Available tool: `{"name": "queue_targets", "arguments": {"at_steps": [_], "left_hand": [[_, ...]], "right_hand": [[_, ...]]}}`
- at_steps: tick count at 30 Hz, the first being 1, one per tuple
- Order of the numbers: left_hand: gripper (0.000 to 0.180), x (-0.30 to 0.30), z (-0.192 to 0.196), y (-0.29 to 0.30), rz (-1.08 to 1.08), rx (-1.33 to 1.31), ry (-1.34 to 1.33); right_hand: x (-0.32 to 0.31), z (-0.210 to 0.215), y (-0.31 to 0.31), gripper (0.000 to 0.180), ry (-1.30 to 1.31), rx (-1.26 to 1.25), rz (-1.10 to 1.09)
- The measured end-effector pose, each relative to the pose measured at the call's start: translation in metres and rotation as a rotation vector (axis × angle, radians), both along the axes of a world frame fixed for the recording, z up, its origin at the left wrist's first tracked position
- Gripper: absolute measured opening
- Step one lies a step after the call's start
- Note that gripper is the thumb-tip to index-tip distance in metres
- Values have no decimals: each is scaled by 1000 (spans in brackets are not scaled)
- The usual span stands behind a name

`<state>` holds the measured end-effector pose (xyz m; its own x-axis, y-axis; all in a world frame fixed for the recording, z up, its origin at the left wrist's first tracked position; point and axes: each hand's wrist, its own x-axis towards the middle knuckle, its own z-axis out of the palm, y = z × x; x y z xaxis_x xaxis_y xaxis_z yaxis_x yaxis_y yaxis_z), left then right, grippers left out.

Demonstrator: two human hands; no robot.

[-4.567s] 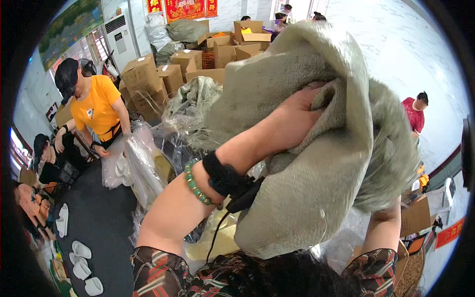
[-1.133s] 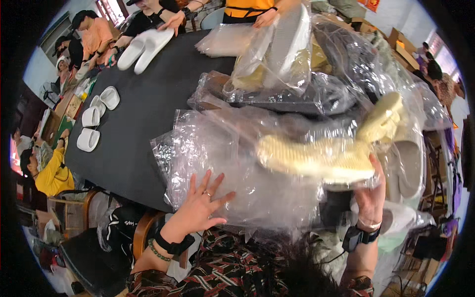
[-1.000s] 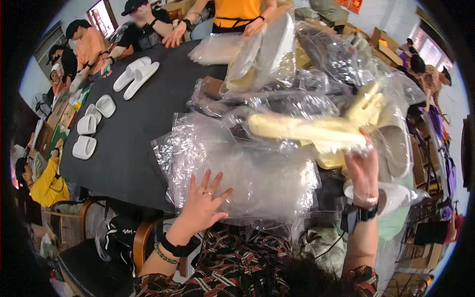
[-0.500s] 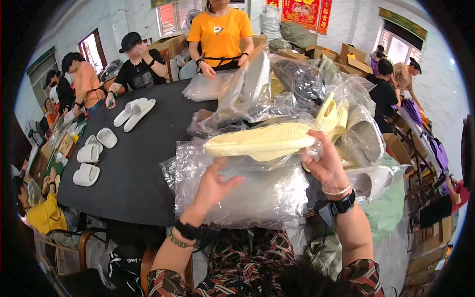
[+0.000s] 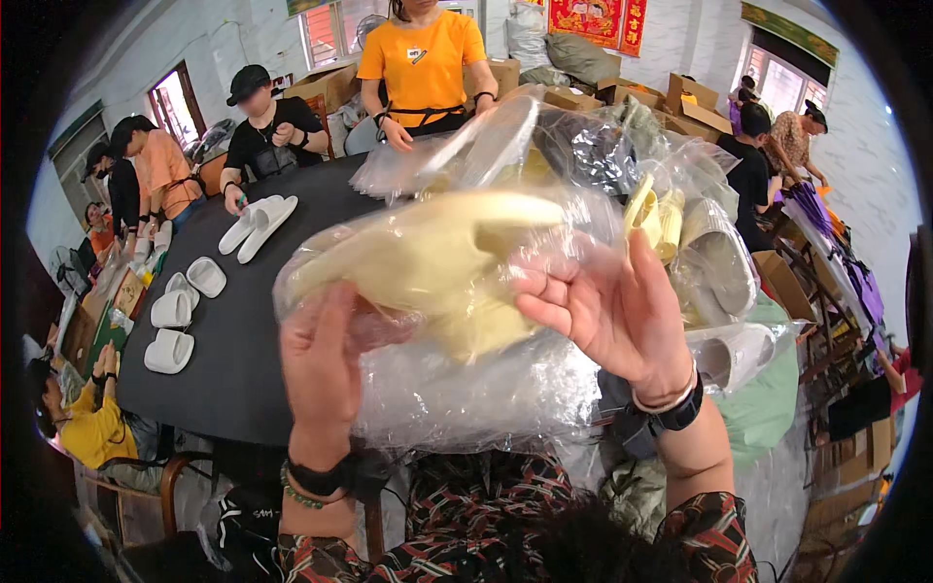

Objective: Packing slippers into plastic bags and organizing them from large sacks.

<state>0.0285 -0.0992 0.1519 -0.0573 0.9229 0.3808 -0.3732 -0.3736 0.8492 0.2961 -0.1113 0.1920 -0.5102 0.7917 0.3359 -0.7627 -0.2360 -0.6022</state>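
A pair of pale yellow slippers [image 5: 437, 243] hangs over the table inside a clear plastic bag, smeared by motion. My left hand [image 5: 326, 350] is closed on the bag's lower left side, thumb up and fingertips partly behind the film. At the right end, my right hand [image 5: 612, 311] is open, palm turned up and fingers stretched toward the bag, with film against them. Below the slippers lies a stack of clear plastic bags [image 5: 476, 403] at the near table edge.
On the black table [image 5: 233, 360] stand several white slippers [image 5: 170, 351] at left. Bagged slippers [image 5: 714, 253] pile up at right, some yellow, some pale. Across the table stands a person in an orange shirt [image 5: 423, 63]; a person in black [image 5: 267, 136] sits to the far left.
The yellow slippers have moved left and up and tilted, and the plastic now spreads around them. My left hand has closed on the bag; my right hand has loosened from a grip to open.
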Motion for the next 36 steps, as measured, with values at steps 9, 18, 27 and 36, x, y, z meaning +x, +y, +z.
{"name": "queue_targets", "arguments": {"at_steps": [9, 18, 27, 36], "left_hand": [[26, -65, -88, 52, -34, -460, 168], [31, -76, -135, 58, -78, -568, 50], [64, -58, -127, 50, -109, -655, 470], [56, -90, -127, 28, -95, -785, 39]], "right_hand": [[1, -137, 43, 73, -1299, 1052, -567], [18, -194, 59, 83, -1998, 1068, -775], [92, -188, 95, 31, -2146, 1038, -853], [2, -161, 11, 55, -1699, 580, -537]]}}
